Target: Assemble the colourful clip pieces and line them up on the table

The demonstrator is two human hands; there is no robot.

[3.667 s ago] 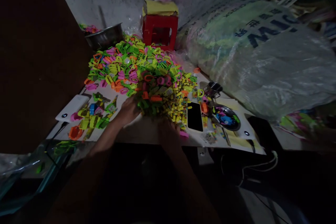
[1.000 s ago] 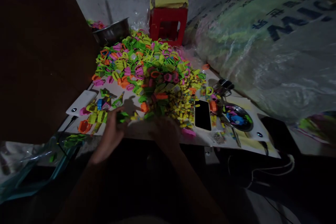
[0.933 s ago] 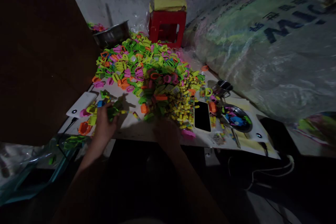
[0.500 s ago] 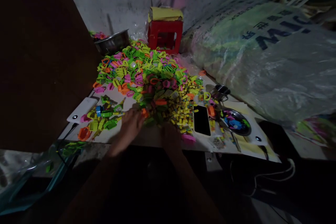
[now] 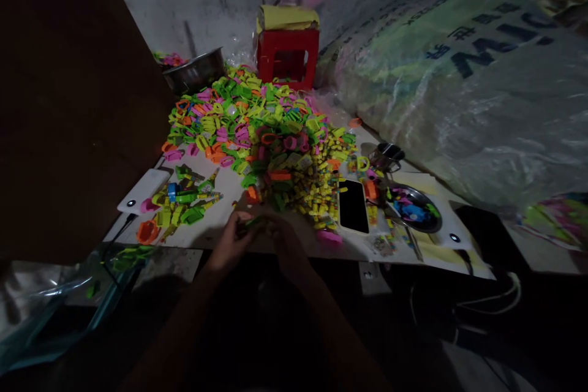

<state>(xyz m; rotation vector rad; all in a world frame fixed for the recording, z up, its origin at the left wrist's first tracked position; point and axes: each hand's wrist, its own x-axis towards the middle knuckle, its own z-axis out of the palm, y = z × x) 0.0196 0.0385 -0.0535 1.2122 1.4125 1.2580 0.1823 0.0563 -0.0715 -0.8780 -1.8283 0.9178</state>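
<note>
Close to the table's front edge, my left hand [image 5: 233, 240] is closed on a small green plastic piece [image 5: 255, 222]. My right hand [image 5: 287, 245] is in shadow just beside it, fingers curled in at the piece's right end; whatever they pinch is too dark to make out. Beyond both hands spreads a big heap of bright plastic pieces [image 5: 243, 107] in green, yellow, pink and orange, some ring-shaped. Many small yellow pieces [image 5: 316, 196] lie to the right of it. A single orange piece [image 5: 252, 195] rests just past my left hand.
At the left are a white power bank [image 5: 144, 190] and a small group of coloured pieces [image 5: 184, 199]. On the right lie a phone [image 5: 353, 208], a metal cup [image 5: 386, 158] and a metal dish [image 5: 434, 220]. Behind stand a red stool [image 5: 312, 58], a metal pot [image 5: 197, 70] and a large plastic sack [image 5: 459, 116].
Both hands have drawn back from the heap toward the table edge and come together. The left hand now has a green piece in it. The view has shifted slightly.
</note>
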